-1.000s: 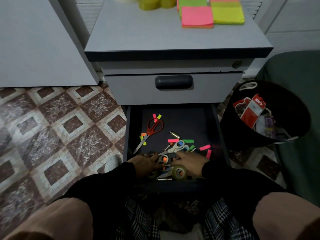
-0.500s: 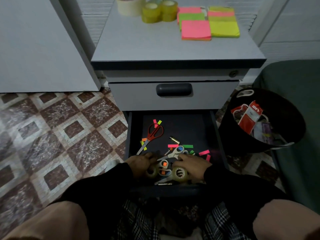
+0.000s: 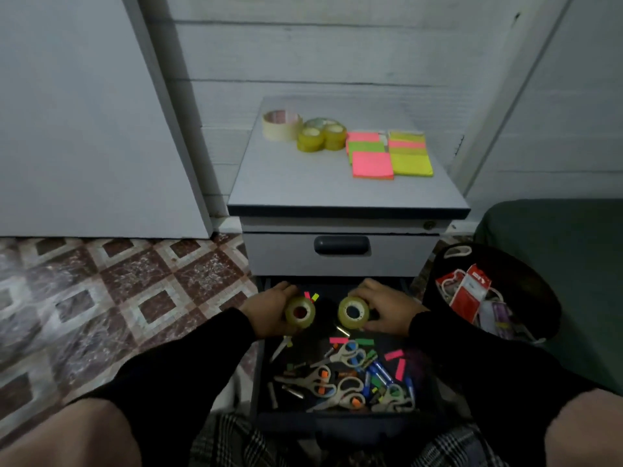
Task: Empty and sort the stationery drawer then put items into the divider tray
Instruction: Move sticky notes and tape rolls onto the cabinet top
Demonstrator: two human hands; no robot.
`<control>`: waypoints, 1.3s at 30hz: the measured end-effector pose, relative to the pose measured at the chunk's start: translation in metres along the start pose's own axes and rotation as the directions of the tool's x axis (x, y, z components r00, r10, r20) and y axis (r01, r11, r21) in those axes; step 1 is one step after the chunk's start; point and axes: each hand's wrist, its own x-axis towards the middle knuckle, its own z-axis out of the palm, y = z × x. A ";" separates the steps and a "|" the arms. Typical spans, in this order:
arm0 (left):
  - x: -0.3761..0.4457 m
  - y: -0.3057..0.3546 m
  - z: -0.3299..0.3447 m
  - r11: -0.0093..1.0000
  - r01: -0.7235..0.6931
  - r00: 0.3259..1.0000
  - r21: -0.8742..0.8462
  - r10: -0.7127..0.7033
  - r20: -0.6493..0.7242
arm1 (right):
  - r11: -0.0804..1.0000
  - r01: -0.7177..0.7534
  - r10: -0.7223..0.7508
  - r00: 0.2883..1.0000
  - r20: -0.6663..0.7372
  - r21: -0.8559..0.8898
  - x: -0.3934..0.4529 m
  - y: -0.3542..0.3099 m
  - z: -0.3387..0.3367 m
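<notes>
The left hand (image 3: 269, 310) grips a clear yellowish tape roll (image 3: 300, 312) and the right hand (image 3: 382, 310) grips its twin (image 3: 353, 312), both held above the open dark drawer (image 3: 266, 375). The likely destination is the grey cabinet's top surface (image 3: 296, 187) at 12 o'clock, beside the stacked tape rolls (image 3: 322, 134). A loosened hold could drop a roll among the scissors (image 3: 344, 353) at 6 o'clock, or a roll set on edge could wheel off.

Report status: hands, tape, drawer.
Left hand grips a tape roll; right hand grips another roll. Scissors in open drawer. Nothing blocking.
</notes>
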 end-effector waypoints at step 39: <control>0.082 -0.032 -0.187 0.956 0.004 0.880 -0.293 -0.143 -0.453 | 0.875 -0.437 0.296 0.822 -0.487 -0.206 0.161 -0.027 -0.196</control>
